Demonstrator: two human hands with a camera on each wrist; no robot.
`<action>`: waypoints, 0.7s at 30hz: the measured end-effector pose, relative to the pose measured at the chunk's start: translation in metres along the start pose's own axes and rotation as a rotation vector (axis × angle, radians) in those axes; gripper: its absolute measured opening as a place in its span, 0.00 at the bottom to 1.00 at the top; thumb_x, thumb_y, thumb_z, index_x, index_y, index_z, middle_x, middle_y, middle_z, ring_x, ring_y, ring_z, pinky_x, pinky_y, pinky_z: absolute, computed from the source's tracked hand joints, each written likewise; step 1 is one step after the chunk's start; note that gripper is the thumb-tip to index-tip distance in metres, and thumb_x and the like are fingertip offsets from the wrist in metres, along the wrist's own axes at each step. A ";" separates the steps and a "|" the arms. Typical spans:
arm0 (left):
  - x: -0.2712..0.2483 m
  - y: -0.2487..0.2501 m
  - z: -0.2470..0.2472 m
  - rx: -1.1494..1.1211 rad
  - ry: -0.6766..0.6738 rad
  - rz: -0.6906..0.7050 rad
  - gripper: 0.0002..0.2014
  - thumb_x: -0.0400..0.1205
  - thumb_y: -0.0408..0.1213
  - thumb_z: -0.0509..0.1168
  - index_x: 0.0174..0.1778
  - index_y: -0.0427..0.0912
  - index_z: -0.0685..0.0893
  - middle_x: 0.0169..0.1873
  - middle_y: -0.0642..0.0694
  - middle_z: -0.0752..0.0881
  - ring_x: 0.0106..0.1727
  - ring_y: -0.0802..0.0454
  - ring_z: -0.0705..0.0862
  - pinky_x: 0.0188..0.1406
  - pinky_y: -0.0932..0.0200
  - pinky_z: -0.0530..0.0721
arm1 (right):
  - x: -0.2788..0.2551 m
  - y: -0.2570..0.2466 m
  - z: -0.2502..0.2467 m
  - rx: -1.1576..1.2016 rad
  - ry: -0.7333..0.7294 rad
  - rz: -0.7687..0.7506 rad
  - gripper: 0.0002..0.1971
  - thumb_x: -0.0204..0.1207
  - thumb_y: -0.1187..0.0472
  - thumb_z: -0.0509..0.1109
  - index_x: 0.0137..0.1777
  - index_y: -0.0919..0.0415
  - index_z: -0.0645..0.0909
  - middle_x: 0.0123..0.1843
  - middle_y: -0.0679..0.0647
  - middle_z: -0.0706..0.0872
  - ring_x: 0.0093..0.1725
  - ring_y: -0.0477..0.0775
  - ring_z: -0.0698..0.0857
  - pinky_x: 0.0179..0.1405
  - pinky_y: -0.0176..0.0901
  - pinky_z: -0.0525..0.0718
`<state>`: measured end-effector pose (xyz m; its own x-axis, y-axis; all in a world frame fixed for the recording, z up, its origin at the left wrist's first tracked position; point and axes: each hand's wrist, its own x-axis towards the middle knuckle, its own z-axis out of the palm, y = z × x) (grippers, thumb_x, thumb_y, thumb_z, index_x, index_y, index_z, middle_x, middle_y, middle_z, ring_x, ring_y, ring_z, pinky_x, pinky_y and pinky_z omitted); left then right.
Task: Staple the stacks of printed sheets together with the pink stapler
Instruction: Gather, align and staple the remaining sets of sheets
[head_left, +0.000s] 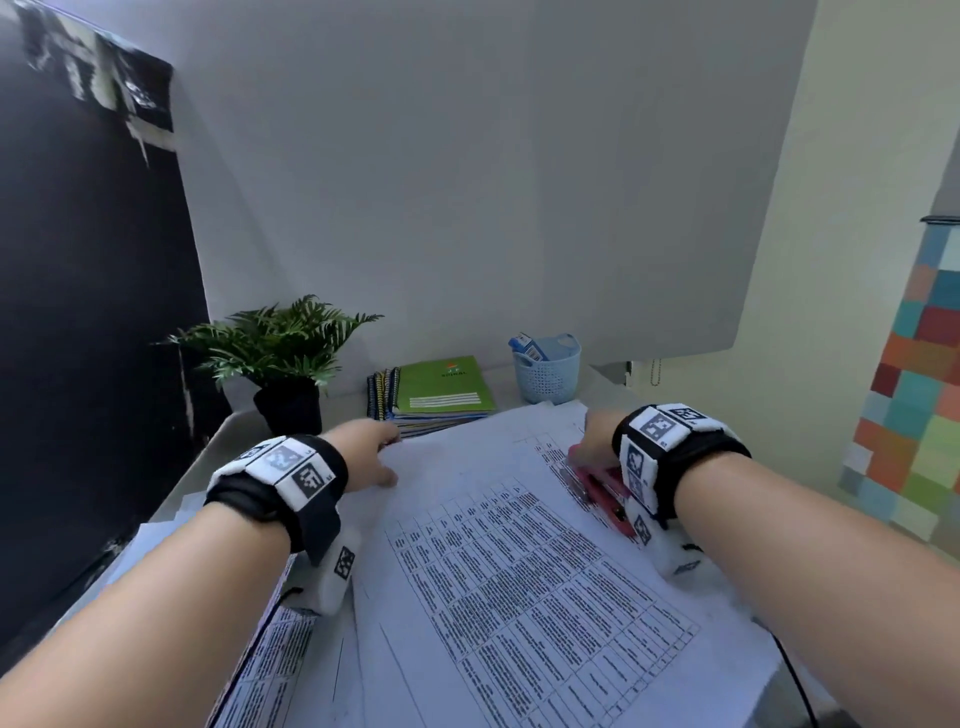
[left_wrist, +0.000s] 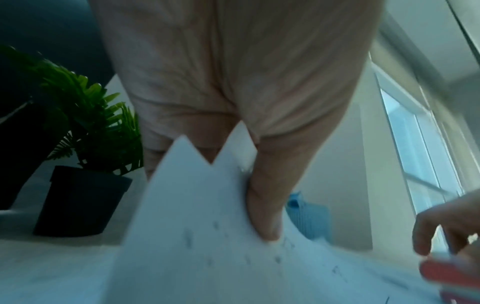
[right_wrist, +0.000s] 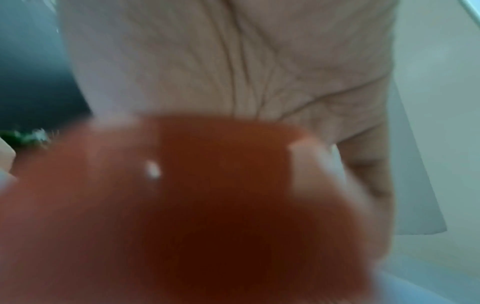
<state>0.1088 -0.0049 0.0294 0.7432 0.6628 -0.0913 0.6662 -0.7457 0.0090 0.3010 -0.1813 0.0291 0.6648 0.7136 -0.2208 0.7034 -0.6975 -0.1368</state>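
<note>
— On the pale desk (head_left: 218, 441), what's under the hands?
— Thin printed sheets (head_left: 519, 561), ruled in tables of small black type, fanned loosely. The left hand (head_left: 363, 452) pinches their far left corner, thumb on top, fingers beneath
— And the stapler?
— The pink stapler (head_left: 597, 483) is glossy plastic with a metal strip, lying on the sheets' right edge. The right hand (head_left: 597, 436) curls over its front end; up close it's a red blur (right_wrist: 207, 205)

pink stapler (right_wrist: 207, 205) blurred, right fingers hidden
</note>
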 end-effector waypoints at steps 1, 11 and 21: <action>-0.003 -0.001 -0.007 -0.066 0.062 0.003 0.21 0.78 0.41 0.70 0.66 0.44 0.77 0.60 0.45 0.81 0.59 0.46 0.80 0.48 0.62 0.75 | 0.005 0.000 -0.002 0.074 0.034 -0.018 0.26 0.82 0.49 0.62 0.75 0.62 0.66 0.72 0.58 0.76 0.69 0.57 0.76 0.62 0.41 0.74; -0.042 -0.015 -0.068 -0.592 0.522 0.145 0.06 0.77 0.37 0.72 0.44 0.41 0.82 0.40 0.36 0.85 0.36 0.47 0.79 0.39 0.55 0.78 | 0.024 -0.008 -0.011 1.067 0.086 -0.333 0.31 0.70 0.52 0.77 0.70 0.63 0.73 0.61 0.56 0.86 0.57 0.56 0.86 0.65 0.55 0.80; -0.026 -0.024 -0.071 -0.511 0.635 0.077 0.14 0.79 0.49 0.68 0.60 0.56 0.81 0.58 0.57 0.82 0.61 0.53 0.80 0.66 0.49 0.76 | 0.026 -0.051 -0.039 1.036 0.060 -0.601 0.12 0.76 0.60 0.72 0.58 0.53 0.80 0.51 0.48 0.88 0.51 0.49 0.87 0.60 0.47 0.83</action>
<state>0.0775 0.0007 0.1019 0.5791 0.6373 0.5085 0.4437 -0.7696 0.4592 0.2919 -0.1245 0.0677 0.3296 0.9256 0.1859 0.3866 0.0473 -0.9210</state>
